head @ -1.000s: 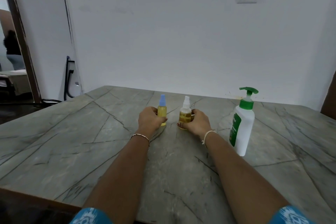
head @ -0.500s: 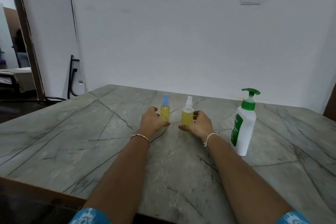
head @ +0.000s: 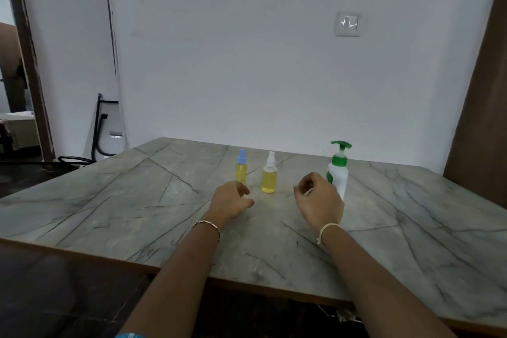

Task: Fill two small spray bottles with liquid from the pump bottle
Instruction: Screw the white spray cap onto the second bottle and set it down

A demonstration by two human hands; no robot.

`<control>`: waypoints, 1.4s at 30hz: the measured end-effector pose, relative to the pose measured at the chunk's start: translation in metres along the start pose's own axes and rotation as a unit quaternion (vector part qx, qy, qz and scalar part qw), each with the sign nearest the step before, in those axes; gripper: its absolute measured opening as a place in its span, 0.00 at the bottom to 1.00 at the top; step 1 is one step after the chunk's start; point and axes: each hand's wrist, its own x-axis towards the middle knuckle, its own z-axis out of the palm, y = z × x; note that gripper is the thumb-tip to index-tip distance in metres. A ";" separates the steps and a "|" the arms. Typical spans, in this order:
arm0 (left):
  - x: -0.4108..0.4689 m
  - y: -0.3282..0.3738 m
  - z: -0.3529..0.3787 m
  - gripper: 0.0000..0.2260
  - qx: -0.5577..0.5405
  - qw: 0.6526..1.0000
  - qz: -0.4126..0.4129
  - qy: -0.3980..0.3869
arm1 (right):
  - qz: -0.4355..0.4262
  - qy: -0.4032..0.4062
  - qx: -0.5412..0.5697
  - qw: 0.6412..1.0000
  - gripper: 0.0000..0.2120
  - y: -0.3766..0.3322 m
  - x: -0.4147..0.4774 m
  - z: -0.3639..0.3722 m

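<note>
Two small spray bottles stand upright side by side on the grey marble-patterned table, both holding yellow liquid. The slimmer one has a blue cap; the rounder one has a white cap. A white pump bottle with a green pump head stands to their right. My left hand rests just in front of the blue-capped bottle, fingers loosely curled, holding nothing. My right hand hovers between the white-capped bottle and the pump bottle, fingers loosely curled and empty, covering the pump bottle's lower part.
A white wall with a switch plate rises behind the table. A dark metal frame leans by the wall at the left, beside a doorway. A brown panel stands at the right edge. The table's near edge runs across the lower view.
Both hands have let go of the spray bottles and drawn back toward me; the right hand has shifted right toward the pump bottle. The bottles stay standing.
</note>
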 end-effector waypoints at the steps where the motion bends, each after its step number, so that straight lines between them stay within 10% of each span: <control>1: -0.004 0.002 -0.001 0.12 -0.002 1.000 0.012 -0.007 | -0.009 0.045 -0.026 0.999 0.07 0.000 -0.002 -0.007; 6: -0.013 0.010 -0.006 0.09 -0.010 0.998 0.051 -0.041 | 0.017 0.199 -0.054 0.978 0.25 0.003 -0.001 -0.027; 11: -0.018 0.011 0.000 0.10 -0.007 0.995 0.077 -0.064 | 0.115 0.118 0.008 0.986 0.42 0.021 0.007 -0.030; 25: -0.023 0.004 0.005 0.10 0.021 0.993 0.100 -0.064 | 0.159 -0.019 0.112 0.981 0.21 0.050 0.026 -0.029; 42: -0.015 0.003 0.006 0.14 0.016 0.993 0.080 -0.083 | 0.097 -0.245 0.246 0.933 0.22 0.064 0.064 -0.027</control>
